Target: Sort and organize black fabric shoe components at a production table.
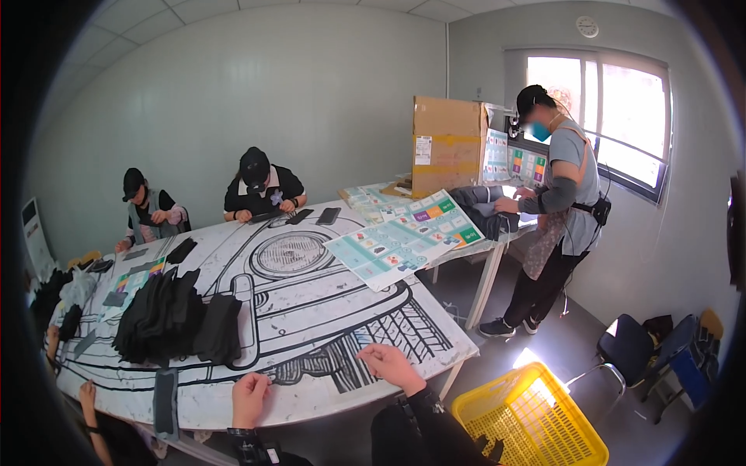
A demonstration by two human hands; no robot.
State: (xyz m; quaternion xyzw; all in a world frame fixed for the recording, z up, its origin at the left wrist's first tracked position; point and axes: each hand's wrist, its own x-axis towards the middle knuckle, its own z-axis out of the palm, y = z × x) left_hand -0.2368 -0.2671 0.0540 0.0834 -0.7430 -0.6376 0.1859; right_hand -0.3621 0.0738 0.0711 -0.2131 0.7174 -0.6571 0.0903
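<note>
A heap of dark fabric pieces lies stacked and overlapping on the table, just beyond the left hand; the right hand rests empty, fingers curled, on the table's near edge.

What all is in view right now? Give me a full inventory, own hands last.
table: one, white with black line drawing, centre
dark fabric pieces: one pile, black, table's left part
printed sheets: a few, teal and white, table's far right
cardboard box: one, brown, far end
basket: one, yellow, floor at lower right
chair: one, dark blue, right wall
seated people: two, dark caps, far side
standing person: one, grey shirt, by window
left hand: empty, on table edge
right hand: empty, on table edge
</note>
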